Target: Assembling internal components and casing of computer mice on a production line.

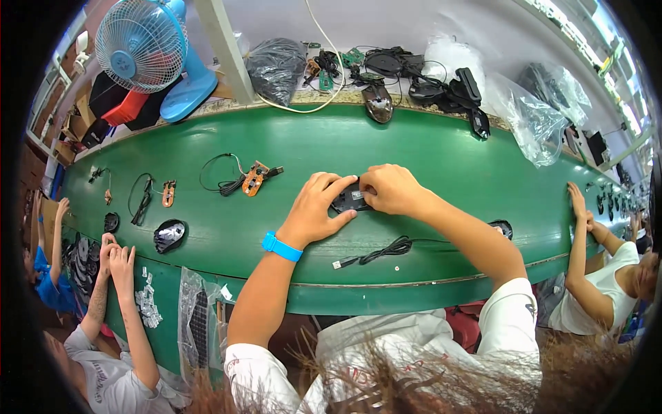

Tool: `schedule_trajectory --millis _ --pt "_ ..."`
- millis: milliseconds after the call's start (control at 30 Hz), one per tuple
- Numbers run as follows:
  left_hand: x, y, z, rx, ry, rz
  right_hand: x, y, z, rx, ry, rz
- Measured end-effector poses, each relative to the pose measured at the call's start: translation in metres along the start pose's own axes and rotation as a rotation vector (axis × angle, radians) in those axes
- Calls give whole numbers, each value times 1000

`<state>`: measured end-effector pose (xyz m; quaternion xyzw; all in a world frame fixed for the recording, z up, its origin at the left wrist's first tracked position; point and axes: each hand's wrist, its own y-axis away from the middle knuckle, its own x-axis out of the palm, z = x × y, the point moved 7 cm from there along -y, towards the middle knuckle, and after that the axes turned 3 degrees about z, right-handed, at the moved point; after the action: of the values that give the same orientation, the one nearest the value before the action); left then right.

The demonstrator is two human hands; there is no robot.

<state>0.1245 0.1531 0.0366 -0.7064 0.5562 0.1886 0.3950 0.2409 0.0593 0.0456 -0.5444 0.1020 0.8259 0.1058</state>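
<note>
A black computer mouse shell with a small pale label lies low over the green belt in front of me. My left hand holds its left side, thumb along the near edge and fingers at the far edge. At the shell's right end my right hand is closed in a pinch, its fingertips down against the shell. What sits between those fingertips is hidden. Nearer to me a black cable with a USB plug lies coiled, its lead running right under my right forearm. A tiny whitish piece lies beside it.
Left on the green belt are orange circuit boards with cables and an open mouse shell. Another shell is by my right elbow. Mouse parts and bags line the far ledge; a blue fan stands there. Co-workers sit both sides.
</note>
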Motion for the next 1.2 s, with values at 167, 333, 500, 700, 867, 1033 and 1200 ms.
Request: schedule_trajectory --millis 167,333,500,700,867,1033,1200 --pt "1 2 -7 30 -35 13 -36 31 1 -42 -49 -268" --pt "3 2 -11 52 -134 36 -48 93 -21 -76 -154 -398" --pt "-2 -3 -18 49 -128 20 -39 135 -45 -32 -134 -495" --pt "-57 1 10 -14 -235 -188 -47 148 -34 -106 -145 -608" --pt "-129 47 67 -384 -561 -489 -36 148 -28 -177 -100 -596" --pt "-118 51 73 -448 -537 -270 -31 146 -23 -191 -106 -572" --pt "-106 49 86 -466 -574 -228 -31 146 -26 -205 -113 -578"
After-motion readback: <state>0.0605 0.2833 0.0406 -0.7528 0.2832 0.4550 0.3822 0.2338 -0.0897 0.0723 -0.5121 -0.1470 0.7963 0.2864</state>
